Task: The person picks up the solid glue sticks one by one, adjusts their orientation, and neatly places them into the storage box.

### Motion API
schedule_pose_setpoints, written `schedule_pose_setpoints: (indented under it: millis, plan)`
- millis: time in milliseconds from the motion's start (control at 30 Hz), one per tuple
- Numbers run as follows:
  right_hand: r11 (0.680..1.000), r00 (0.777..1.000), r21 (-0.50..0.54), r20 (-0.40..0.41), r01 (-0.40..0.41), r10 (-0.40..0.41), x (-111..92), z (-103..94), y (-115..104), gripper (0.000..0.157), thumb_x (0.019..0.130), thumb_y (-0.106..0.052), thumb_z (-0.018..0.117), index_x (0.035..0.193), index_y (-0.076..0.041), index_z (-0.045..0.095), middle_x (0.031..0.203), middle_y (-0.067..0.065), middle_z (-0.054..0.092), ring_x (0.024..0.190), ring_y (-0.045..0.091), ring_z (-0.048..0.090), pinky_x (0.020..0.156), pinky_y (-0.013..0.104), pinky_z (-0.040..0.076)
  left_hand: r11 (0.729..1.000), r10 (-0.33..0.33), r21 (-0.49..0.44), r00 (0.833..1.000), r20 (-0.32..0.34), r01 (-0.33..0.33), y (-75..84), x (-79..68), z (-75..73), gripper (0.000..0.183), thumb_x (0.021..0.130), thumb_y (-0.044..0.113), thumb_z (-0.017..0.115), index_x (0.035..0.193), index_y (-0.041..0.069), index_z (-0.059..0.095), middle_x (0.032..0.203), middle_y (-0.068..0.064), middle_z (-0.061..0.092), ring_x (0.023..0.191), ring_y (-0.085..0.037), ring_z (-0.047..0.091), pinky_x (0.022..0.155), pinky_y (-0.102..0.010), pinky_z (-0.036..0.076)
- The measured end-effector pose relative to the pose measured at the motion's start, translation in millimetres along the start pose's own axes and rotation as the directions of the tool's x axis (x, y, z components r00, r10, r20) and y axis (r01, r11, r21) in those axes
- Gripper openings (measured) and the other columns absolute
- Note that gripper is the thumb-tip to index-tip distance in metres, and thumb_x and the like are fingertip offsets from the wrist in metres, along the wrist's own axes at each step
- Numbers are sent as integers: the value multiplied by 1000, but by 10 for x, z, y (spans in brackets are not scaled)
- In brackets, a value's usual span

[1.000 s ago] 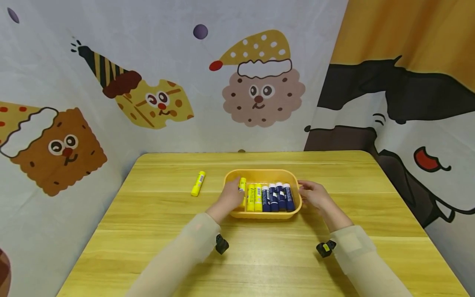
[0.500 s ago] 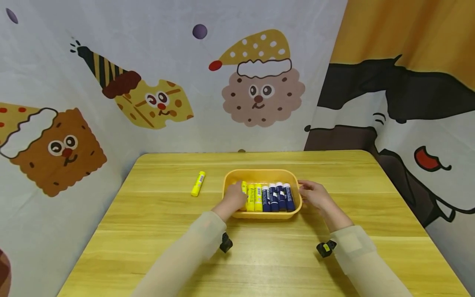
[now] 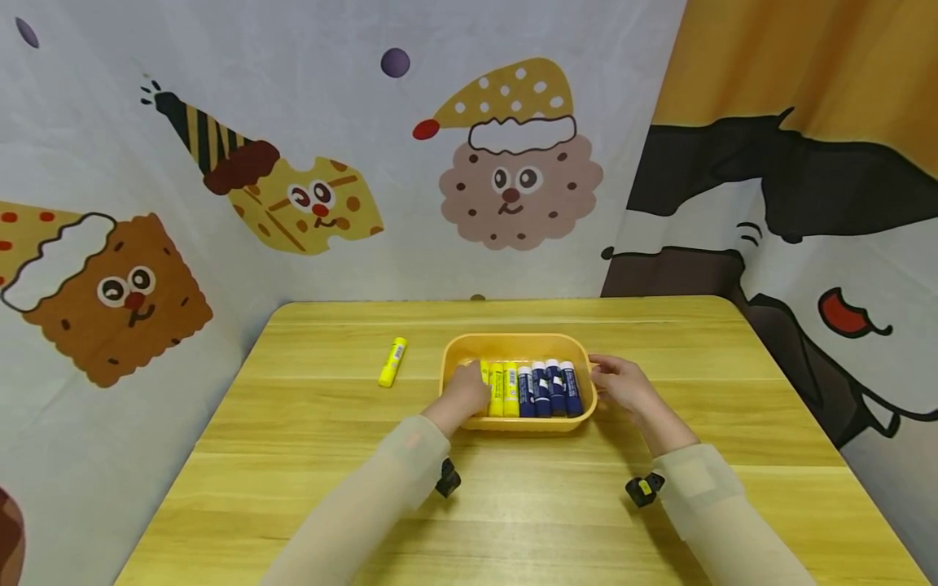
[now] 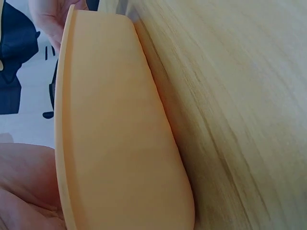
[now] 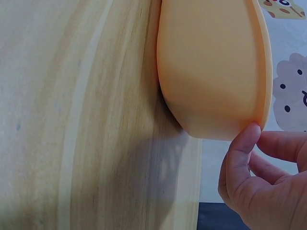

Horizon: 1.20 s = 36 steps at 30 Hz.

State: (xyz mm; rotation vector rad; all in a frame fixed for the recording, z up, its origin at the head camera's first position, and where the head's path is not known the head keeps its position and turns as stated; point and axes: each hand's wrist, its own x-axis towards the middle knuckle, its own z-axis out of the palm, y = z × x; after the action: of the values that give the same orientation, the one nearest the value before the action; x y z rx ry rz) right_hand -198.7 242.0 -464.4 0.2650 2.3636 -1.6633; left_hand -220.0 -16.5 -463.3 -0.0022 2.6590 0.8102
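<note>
A yellow-orange plastic basket (image 3: 513,425) stands on the table with a row of glue sticks inside. Dark blue glue sticks (image 3: 541,391) with white caps fill its right part, and yellow glue sticks (image 3: 510,391) lie beside them. My left hand (image 3: 465,391) reaches over the near left rim and holds the leftmost yellow glue stick (image 3: 485,373); its fingertips are mostly hidden. At the basket's right end my right hand (image 3: 623,382) pinches the rim, thumb (image 5: 245,139) against the outer wall in the right wrist view.
One more yellow glue stick (image 3: 392,362) lies on the wooden table (image 3: 542,505), left of the basket. Behind the table hangs a cloth (image 3: 330,98) printed with cartoon biscuits. A small black camera sits on each wrist.
My left hand has moved slightly right and lowered the yellow glue stick from its raised tilt into line with the row. The right hand has stayed at the rim.
</note>
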Motion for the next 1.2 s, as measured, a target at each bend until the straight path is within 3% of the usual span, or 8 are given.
schedule_pose_setpoints:
  millis: [300, 433, 567, 700, 867, 1000, 1100, 1200]
  plan:
    - [1000, 1000, 4, 0, -6, 6, 5, -6, -6, 46, 99, -8, 45, 143, 3, 36, 112, 15, 49, 86, 12, 54, 73, 28, 54, 998, 31, 57, 999, 26, -33, 33, -16, -38, 49, 92, 11, 51, 137, -4, 41, 128, -19, 51, 102, -25, 49, 91, -36, 45]
    - [1000, 1000, 4, 6, -3, 3, -1, -7, -10, 46, 99, -8, 45, 143, 3, 36, 112, 15, 49, 86, 13, 54, 73, 27, 53, 996, 49, 79, 998, 32, -52, 43, -38, -69, 52, 94, 17, 51, 140, -3, 39, 140, -20, 43, 116, -25, 46, 101, -38, 41]
    - [1000, 1000, 4, 9, -2, 2, -1, -4, -8, 46, 99, -8, 45, 142, 3, 37, 112, 14, 48, 85, 12, 55, 74, 29, 54, 994, 72, 84, 996, 45, -75, 53, -72, -115, 57, 94, 20, 53, 146, 3, 34, 150, -20, 30, 137, -29, 32, 113, -43, 30]
    - [1000, 1000, 14, 9, -5, 5, 9, -5, 1, 46, 99, -8, 46, 142, 3, 37, 111, 13, 49, 83, 11, 55, 75, 30, 54, 989, 94, 112, 995, 34, -97, 55, -94, -167, 58, 96, 25, 53, 147, 7, 32, 151, -21, 28, 138, -33, 31, 111, -46, 31]
    - [999, 1000, 31, 8, -9, 9, 15, -10, 4, 46, 98, -7, 45, 142, 3, 37, 109, 12, 50, 81, 9, 55, 70, 26, 53, 977, 154, 159, 986, -62, -143, 31, -83, -257, 55, 96, 29, 54, 145, 12, 37, 144, -18, 39, 121, -32, 50, 91, -44, 50]
    - [999, 1000, 41, 11, -1, 1, 15, -12, 13, 46, 98, -6, 45, 142, 4, 37, 106, 11, 50, 79, 8, 55, 67, 23, 53, 973, 214, 130, 960, -181, -193, -24, -43, -357, 53, 94, 30, 56, 143, 17, 41, 138, -14, 45, 109, -29, 57, 74, -38, 54]
    - [999, 1000, 47, 12, 2, -3, 16, -13, 19, 46, 98, -5, 45, 141, 5, 37, 106, 11, 49, 78, 9, 55, 66, 23, 52, 969, 245, 83, 936, -253, -231, -86, -8, -441, 52, 94, 28, 56, 143, 18, 41, 136, -13, 47, 110, -29, 57, 78, -38, 55]
    - [999, 1000, 51, 11, -2, 1, 18, -11, 19, 46, 98, -5, 45, 142, 5, 37, 108, 12, 48, 78, 9, 55, 66, 22, 52, 963, 267, 56, 912, -311, -263, -170, 30, -524, 50, 95, 26, 55, 142, 17, 41, 135, -13, 46, 119, -30, 51, 93, -41, 50]
